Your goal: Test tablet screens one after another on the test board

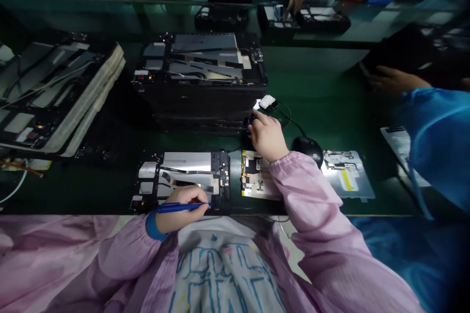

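My left hand point(185, 208) grips a blue pen-shaped tool point(172, 208), its tip pointing right over the lower edge of an open tablet-like device point(187, 160). That device lies flat, showing silver panels, dark strips and a black frame. Reaching forward, my right hand point(268, 134) is at the right lower corner of a tall stack of black device housings point(198, 102). Its fingers are curled around a small dark and blue item that I cannot make out. Just beyond the fingertips lies a white connector piece point(267, 102) with a black cable.
Beneath my right forearm is a circuit board assembly point(253, 188) with a yellow edge. A black mouse point(309, 149) and a silver panel point(352, 176) lie to its right. Padded devices point(55, 102) are stacked at left. A co-worker's blue sleeve point(436, 142) comes in from the right.
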A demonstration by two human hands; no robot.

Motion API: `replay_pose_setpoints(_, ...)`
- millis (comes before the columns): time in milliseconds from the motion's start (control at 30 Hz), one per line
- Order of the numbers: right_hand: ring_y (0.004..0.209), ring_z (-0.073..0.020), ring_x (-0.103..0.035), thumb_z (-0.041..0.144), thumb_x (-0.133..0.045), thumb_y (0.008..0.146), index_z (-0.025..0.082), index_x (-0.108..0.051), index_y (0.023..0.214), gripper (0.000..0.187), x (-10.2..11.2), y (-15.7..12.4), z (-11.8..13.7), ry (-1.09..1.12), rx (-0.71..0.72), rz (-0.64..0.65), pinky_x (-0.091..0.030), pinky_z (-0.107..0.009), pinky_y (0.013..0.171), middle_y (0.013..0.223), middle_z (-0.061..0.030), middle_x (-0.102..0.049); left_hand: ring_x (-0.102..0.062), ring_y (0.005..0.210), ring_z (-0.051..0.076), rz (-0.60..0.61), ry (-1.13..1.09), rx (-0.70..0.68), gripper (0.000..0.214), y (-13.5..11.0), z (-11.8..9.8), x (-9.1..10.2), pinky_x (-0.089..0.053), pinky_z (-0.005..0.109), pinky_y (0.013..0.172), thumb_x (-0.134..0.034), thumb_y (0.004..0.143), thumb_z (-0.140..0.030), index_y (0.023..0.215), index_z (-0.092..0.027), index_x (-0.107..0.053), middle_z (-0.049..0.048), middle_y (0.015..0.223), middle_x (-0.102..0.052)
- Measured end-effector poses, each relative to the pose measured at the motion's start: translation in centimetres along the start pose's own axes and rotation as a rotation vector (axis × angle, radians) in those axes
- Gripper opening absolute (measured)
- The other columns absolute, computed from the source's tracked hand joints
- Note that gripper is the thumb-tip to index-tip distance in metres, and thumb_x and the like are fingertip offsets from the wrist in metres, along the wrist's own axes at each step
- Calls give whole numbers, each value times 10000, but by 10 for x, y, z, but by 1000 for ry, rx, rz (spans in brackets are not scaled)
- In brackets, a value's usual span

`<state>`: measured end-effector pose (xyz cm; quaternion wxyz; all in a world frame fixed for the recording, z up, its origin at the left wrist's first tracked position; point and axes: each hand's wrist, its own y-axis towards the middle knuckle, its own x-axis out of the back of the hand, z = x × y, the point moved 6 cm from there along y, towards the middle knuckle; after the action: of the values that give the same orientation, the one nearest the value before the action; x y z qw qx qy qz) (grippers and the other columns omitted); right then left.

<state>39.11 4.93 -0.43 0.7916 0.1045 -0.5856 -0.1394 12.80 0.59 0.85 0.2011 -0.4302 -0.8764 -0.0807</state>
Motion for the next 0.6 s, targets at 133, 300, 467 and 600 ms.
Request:
replay_pose_setpoints(133, 1165, -289, -545, 263, -359, 940, 153, -582, 840, 268, 6, -5, 0, 150, 38, -11, -457, -465, 948, 1360, -181, -505, -636, 745, 156, 54, 25, -8, 23, 0, 5, -5, -487, 252, 670, -584, 804, -168, 781, -169, -585, 45, 807, -658)
replay_pose_setpoints(300, 1243, -286, -486, 305, -348, 952, 171, -550, 795, 290, 17, -13, 5, 259, 6, -89, -431, -483, 1014, 1378, -176, -481, -625, 728, 151, 65, 58, -22, 67, 1, 4, -8, -475, 252, 659, -565, 810, -154, 744, -164, -572, 42, 784, -642)
replay_pose_setpoints(467, 1209, -260, -496, 312, -373, 960, 196, -565, 904, 231, 43, -38, 50, 394, 55, -96, -424, -481, 1013, 1263, -145, -551, -630, 746, 165, 40, 43, 18, 52, 1, 2, -7, -488, 270, 679, -575, 802, -157, 753, -163, -594, 50, 797, -652)
replay_pose_setpoints(600, 983, -220, -568, 267, -381, 967, 197, -571, 985, 204, 35, -73, 102, 594, 205, 159, -485, -409, 867, 1033, -101, -630, -638, 720, 164, -77, -170, 23, 70, -2, 0, 4, -503, 259, 633, -582, 805, -181, 741, -162, -560, 57, 783, -652)
